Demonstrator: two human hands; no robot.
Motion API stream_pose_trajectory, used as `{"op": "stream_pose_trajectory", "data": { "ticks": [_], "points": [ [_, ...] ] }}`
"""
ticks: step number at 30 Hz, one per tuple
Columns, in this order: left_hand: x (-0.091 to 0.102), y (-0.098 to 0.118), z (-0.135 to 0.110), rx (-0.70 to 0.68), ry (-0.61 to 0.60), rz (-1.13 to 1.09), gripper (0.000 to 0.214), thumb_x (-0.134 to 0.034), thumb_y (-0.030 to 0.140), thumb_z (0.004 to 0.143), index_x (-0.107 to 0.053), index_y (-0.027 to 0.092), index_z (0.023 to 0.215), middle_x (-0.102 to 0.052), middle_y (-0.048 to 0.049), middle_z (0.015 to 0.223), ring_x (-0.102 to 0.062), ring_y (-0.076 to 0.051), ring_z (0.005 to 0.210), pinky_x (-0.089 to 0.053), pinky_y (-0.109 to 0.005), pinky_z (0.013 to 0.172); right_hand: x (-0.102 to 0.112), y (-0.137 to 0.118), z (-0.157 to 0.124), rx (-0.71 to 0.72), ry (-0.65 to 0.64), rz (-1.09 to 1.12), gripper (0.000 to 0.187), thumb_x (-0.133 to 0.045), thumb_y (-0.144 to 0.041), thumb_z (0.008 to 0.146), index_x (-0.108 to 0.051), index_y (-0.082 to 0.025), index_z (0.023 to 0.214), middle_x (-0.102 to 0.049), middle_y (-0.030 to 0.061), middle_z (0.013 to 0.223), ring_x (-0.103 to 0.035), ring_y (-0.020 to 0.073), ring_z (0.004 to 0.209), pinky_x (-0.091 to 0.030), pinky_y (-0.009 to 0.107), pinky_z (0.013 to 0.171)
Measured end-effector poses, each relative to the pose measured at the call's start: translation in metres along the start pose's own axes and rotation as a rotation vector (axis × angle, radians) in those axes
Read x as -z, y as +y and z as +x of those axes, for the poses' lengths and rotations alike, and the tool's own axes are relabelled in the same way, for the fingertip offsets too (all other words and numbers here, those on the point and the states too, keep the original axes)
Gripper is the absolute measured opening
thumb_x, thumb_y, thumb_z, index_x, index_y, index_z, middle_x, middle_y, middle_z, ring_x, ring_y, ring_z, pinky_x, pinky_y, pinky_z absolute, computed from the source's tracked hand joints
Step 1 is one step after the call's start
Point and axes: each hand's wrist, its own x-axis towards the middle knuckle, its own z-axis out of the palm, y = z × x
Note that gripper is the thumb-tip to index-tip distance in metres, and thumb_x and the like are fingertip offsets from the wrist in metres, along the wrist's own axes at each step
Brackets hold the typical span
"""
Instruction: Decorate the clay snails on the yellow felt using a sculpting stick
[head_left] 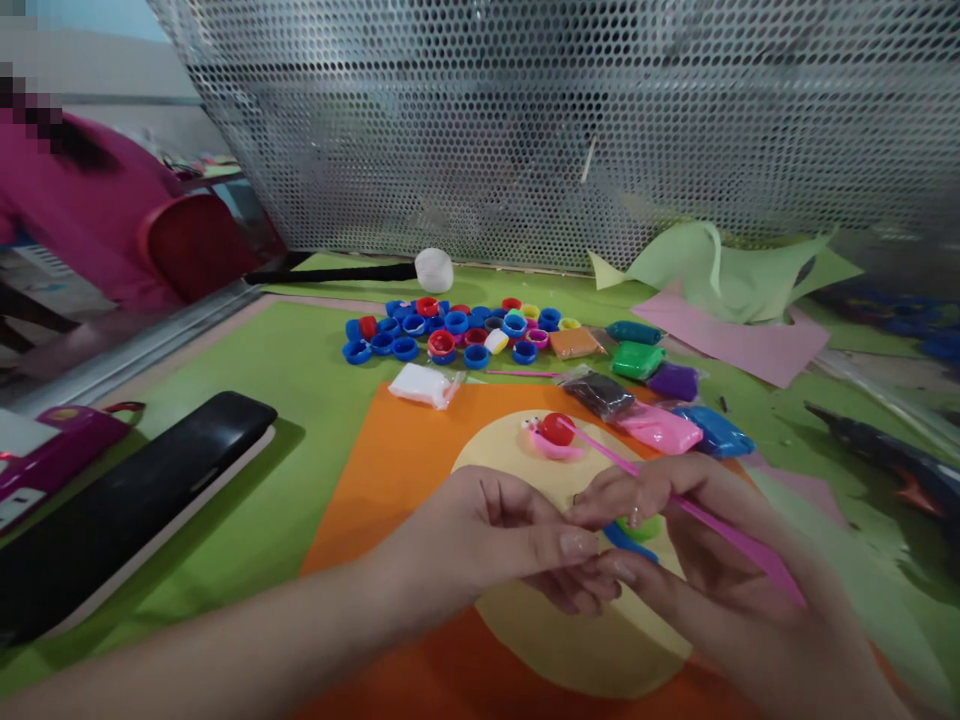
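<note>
My left hand (pixel 517 540) has its thumb and fingers pinched together; whatever they hold is hidden. Its fingertips meet those of my right hand (pixel 720 550), which is closed with a pink modelling stick (pixel 720 530) lying across its fingers. Behind the right fingertips shows a blue clay strip (pixel 628 541) beside a green piece (pixel 643 526); whether these are held or lie on the paper, I cannot tell. Beyond my hands, a pink clay snail (pixel 553 440) with a red round shell and small eyes sits on a cream paper circle (pixel 592 660) over orange paper (pixel 360 500).
Several bottle caps (pixel 457 322) are heaped at the back, near bagged clay (pixel 637 359). A long black case (pixel 142 500) lies left, a glue gun (pixel 885 450) right. Cut paper (pixel 735 270) and a perforated metal screen (pixel 525 130) stand behind. A person in pink (pixel 90 210) is far left.
</note>
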Motion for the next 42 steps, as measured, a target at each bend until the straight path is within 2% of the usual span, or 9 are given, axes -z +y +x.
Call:
{"op": "stream_pose_trajectory", "data": {
  "ticks": [6, 15, 19, 24, 28, 31, 35, 42],
  "points": [
    [-0.0002, -0.0008, 0.0010, 0.004, 0.009, 0.027, 0.012, -0.073, 0.027, 0.073, -0.072, 0.017, 0.066, -0.072, 0.0018, 0.066, -0.066, -0.006, 0.058, -0.054, -0.015, 0.064, -0.0009, 0.0007, 0.0010, 0.015, 0.063, -0.085, 0.027, -0.060, -0.008, 0.081, -0.049, -0.031, 0.089, -0.065, -0.0073, 0.088, -0.066, 0.0117, 0.080, -0.057, 0.017, 0.071],
    [0.0008, -0.0004, -0.0013, 0.015, -0.006, 0.059, 0.010, -0.074, 0.029, 0.071, -0.073, 0.019, 0.071, -0.072, 0.0019, 0.070, -0.066, -0.007, 0.062, -0.054, -0.016, 0.065, 0.0012, -0.0005, -0.0021, 0.043, 0.107, -0.260, 0.024, -0.061, -0.009, 0.081, -0.048, -0.028, 0.089, -0.066, -0.0080, 0.083, -0.067, 0.0087, 0.080, -0.054, 0.013, 0.076],
    [-0.0003, -0.0005, -0.0022, 0.035, 0.014, 0.095, 0.004, -0.076, 0.021, 0.068, -0.073, 0.020, 0.069, -0.072, 0.0038, 0.068, -0.066, -0.006, 0.062, -0.053, -0.014, 0.065, 0.0009, -0.0007, -0.0003, 0.065, 0.086, -0.230, 0.024, -0.059, -0.008, 0.082, -0.047, -0.027, 0.091, -0.065, -0.0073, 0.086, -0.066, 0.0090, 0.081, -0.054, 0.015, 0.079],
    [-0.0004, -0.0013, -0.0027, 0.031, 0.001, 0.080, 0.004, -0.074, 0.014, 0.070, -0.072, 0.017, 0.070, -0.073, 0.0021, 0.072, -0.067, -0.007, 0.066, -0.053, -0.017, 0.069, -0.0020, -0.0032, -0.0004, 0.059, 0.084, -0.176, 0.025, -0.059, -0.006, 0.082, -0.049, -0.028, 0.089, -0.063, -0.0060, 0.084, -0.066, 0.0110, 0.080, -0.055, 0.017, 0.074],
    [-0.0009, -0.0014, -0.0036, 0.044, 0.015, 0.035, 0.006, -0.076, 0.014, 0.067, -0.070, 0.016, 0.068, -0.073, 0.0018, 0.071, -0.067, -0.008, 0.067, -0.053, -0.017, 0.069, -0.0018, -0.0059, -0.0016, 0.020, 0.072, -0.091, 0.022, -0.058, -0.009, 0.083, -0.051, -0.028, 0.092, -0.065, -0.0043, 0.087, -0.067, 0.0138, 0.082, -0.057, 0.018, 0.068],
    [-0.0021, -0.0001, -0.0044, 0.063, 0.039, 0.045, 0.009, -0.078, 0.015, 0.064, -0.070, 0.016, 0.066, -0.072, 0.0033, 0.065, -0.066, -0.006, 0.064, -0.052, -0.015, 0.067, 0.0009, -0.0067, -0.0011, 0.013, 0.029, -0.114, 0.023, -0.060, -0.011, 0.082, -0.051, -0.029, 0.092, -0.065, -0.0040, 0.089, -0.066, 0.0160, 0.088, -0.057, 0.021, 0.072],
    [-0.0029, 0.0002, -0.0054, 0.090, 0.062, 0.053, 0.014, -0.081, 0.015, 0.059, -0.069, 0.015, 0.065, -0.072, 0.0025, 0.066, -0.067, -0.007, 0.063, -0.052, -0.016, 0.066, 0.0027, -0.0070, -0.0006, 0.019, -0.017, -0.157, 0.027, -0.060, -0.008, 0.082, -0.047, -0.028, 0.093, -0.064, -0.0029, 0.088, -0.066, 0.0155, 0.084, -0.058, 0.023, 0.073],
    [0.0001, -0.0017, -0.0048, 0.060, 0.007, 0.044, 0.012, -0.079, 0.013, 0.062, -0.070, 0.017, 0.068, -0.073, 0.0030, 0.071, -0.068, -0.008, 0.070, -0.054, -0.020, 0.072, -0.0030, -0.0051, -0.0032, -0.009, 0.102, -0.099, 0.021, -0.062, -0.012, 0.081, -0.050, -0.028, 0.089, -0.064, -0.0047, 0.084, -0.064, 0.0124, 0.081, -0.056, 0.017, 0.070]
  ]
}}
